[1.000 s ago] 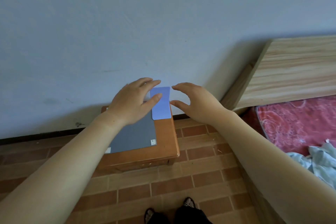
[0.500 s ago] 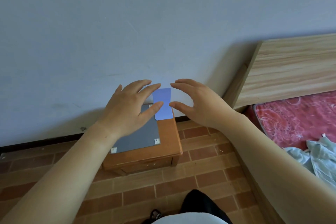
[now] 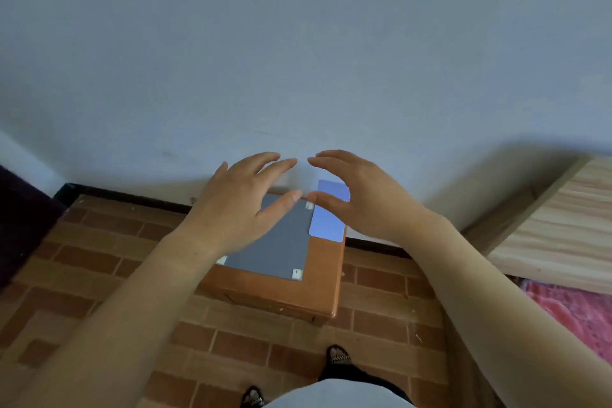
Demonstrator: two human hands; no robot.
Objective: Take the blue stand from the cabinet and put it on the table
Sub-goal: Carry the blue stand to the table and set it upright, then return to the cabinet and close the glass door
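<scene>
Both of the person's bare hands are raised in front of the pale wall, fingers loosely curved and spread, neither one closed on anything. The left hand hovers with its palm facing down and its thumb reaching toward the other hand; the right hand mirrors it, forefinger arched above and thumb below, so that the two thumb tips nearly meet, with a small gap between them. The blue stand lies flat just under and slightly to the left of the right hand's thumb, its far end showing through the arch between that hand's thumb and forefinger; whether the thumb touches it cannot be told. The stand rests on the far right corner of the small wooden cabinet, beside a grey panel that fills most of the cabinet top beneath the left hand. Below both forearms runs a brick-patterned floor, and the person's dark shoes show near the bottom edge. Well to the right of the right arm stands a light wooden bed frame, with red patterned bedding below it.
</scene>
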